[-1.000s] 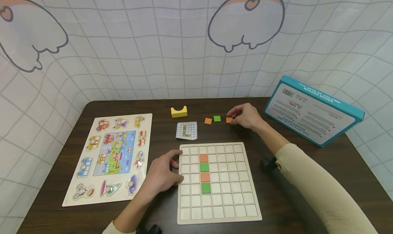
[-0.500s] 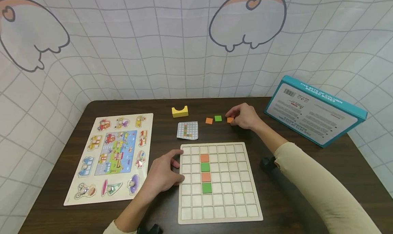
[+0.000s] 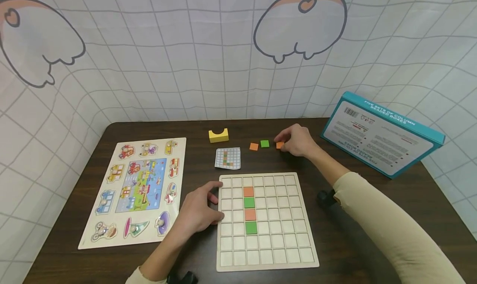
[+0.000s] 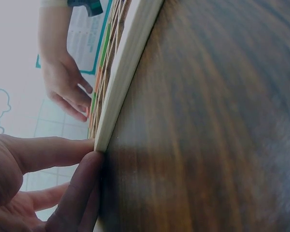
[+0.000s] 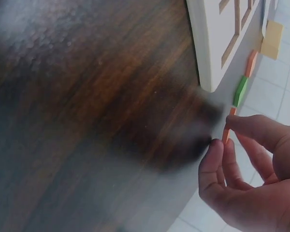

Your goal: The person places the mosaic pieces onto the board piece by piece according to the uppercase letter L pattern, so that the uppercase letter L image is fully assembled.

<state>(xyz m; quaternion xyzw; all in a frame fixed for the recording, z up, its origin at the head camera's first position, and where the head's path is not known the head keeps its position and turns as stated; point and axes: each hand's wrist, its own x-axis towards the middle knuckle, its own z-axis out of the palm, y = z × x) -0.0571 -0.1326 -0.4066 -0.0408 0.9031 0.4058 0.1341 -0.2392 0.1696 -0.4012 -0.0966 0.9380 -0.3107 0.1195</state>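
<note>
Closest in, the left hand (image 3: 197, 211) rests with relaxed fingers against the 9 o'clock edge of the wooden grid board (image 3: 277, 238), holding nothing. Further out at 1 o'clock, the right hand (image 3: 298, 141) pinches an orange tile (image 3: 279, 145) on the table (image 3: 335, 234), just beside a green tile (image 3: 264, 143).

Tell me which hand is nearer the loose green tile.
Right. The right hand pinches an orange tile just right of the green tile; the left hand rests against the grid board, well nearer the person.
</note>
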